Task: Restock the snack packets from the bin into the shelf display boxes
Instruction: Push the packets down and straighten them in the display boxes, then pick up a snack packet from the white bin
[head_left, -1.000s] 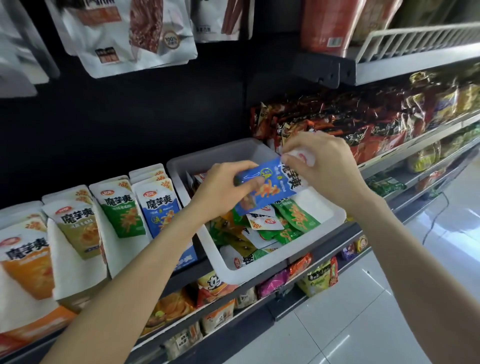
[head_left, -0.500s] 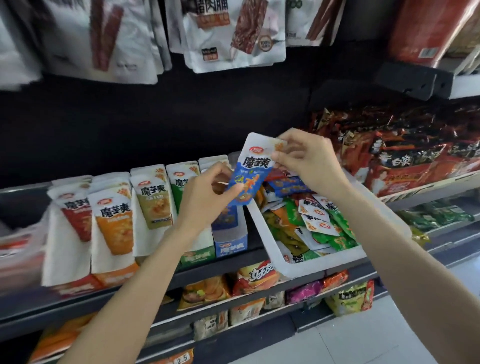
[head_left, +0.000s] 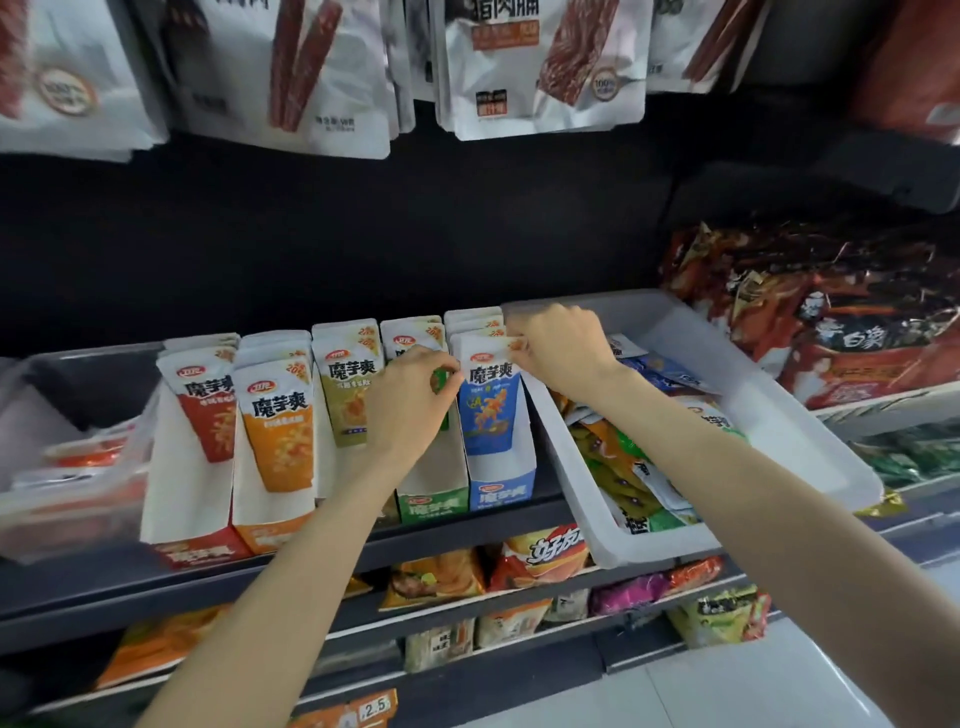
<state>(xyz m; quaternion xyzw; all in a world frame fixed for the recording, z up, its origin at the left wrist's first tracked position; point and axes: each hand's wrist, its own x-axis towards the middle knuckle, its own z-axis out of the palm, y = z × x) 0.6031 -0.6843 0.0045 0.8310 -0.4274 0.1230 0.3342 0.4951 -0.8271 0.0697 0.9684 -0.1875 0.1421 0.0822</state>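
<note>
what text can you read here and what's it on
"魔芋爽": on the blue packet pinched by the right hand, and on the red packet, orange packet and olive packet.
"白象": on a red noodle bag.
"好友": on a chip bag, cut off.
"2.5": price tag.
"100%": seal on a hanging jerky bag.
Small print and bin packets: too blurred.

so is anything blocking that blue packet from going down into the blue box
Nothing visible does. The blue packet already stands at the front of the blue display box, pinched at its top by the right hand; the left hand is beside it, not beneath.
</note>
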